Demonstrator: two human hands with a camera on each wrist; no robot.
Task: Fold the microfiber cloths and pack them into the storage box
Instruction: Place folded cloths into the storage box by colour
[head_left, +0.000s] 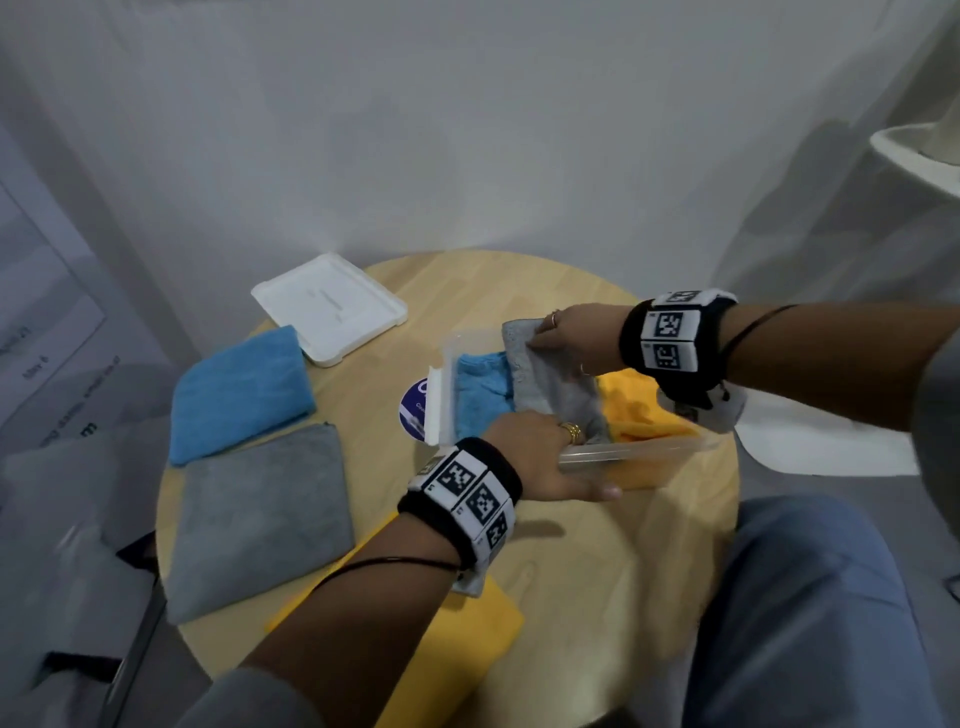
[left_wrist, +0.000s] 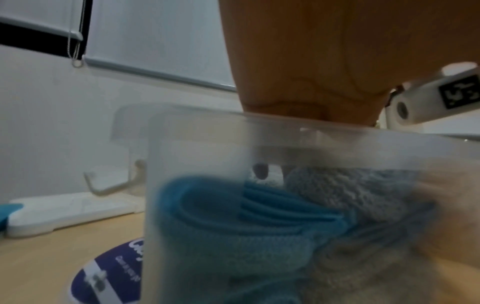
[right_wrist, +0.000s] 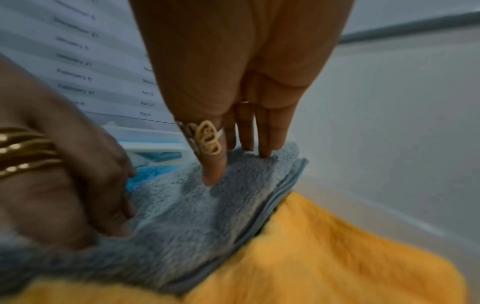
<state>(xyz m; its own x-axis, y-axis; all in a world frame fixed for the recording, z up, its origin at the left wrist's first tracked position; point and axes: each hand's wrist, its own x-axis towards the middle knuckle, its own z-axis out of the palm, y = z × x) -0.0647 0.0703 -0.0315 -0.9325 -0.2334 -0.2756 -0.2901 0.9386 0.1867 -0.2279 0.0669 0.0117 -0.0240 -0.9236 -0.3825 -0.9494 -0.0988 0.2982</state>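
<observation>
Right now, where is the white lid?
In the head view, the white lid lies at the table's far left edge, just behind the loose blue cloth.

Two blue cloths (head_left: 241, 387), two grey cloths (head_left: 260, 514), two yellow cloths (head_left: 483, 639) — one storage box (head_left: 639, 454), one lid (head_left: 330, 306).

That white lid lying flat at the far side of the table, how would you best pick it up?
Take the white lid by its far-left corner, which seems to stick out past the edge of the round table. Come in from the left, thumb on top and fingers underneath. It lies flat, so the edges resting on the wood probably leave little room to get fingers under.
</observation>
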